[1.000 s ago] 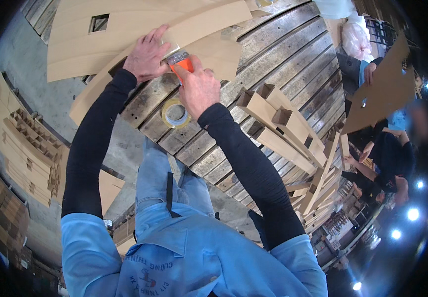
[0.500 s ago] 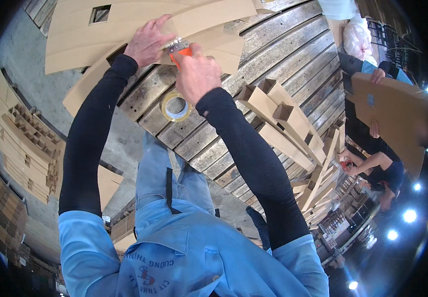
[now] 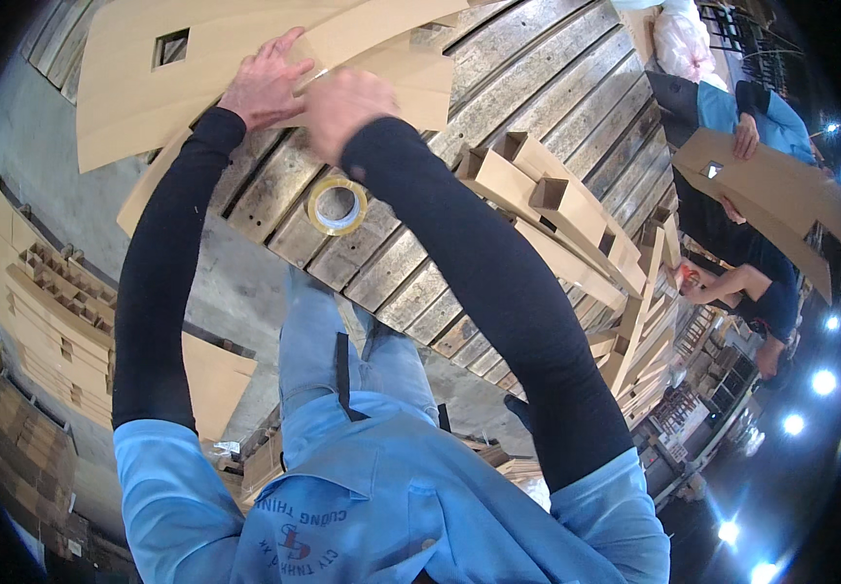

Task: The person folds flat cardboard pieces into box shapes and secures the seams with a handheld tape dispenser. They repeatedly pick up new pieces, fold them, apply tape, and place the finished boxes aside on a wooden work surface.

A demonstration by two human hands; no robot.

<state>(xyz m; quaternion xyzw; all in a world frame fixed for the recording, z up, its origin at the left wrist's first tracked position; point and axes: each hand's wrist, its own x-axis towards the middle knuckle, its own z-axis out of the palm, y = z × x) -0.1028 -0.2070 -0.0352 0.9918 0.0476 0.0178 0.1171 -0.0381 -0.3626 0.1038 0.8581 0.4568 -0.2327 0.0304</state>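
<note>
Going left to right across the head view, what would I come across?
Slotted cardboard pile, left hand, right hand, open-ended cardboard tubes, cardboard sheet held by a co-worker.

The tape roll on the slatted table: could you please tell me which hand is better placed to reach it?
Probably the right hand: it looks nearer the tape roll, while the left hand rests on cardboard.

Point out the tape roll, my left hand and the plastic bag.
Tape roll (image 3: 338, 230): head view, on the lower side of its ring.
Left hand (image 3: 263, 91): head view, on the back of the hand.
Plastic bag (image 3: 683, 47): head view, near its middle.
</note>
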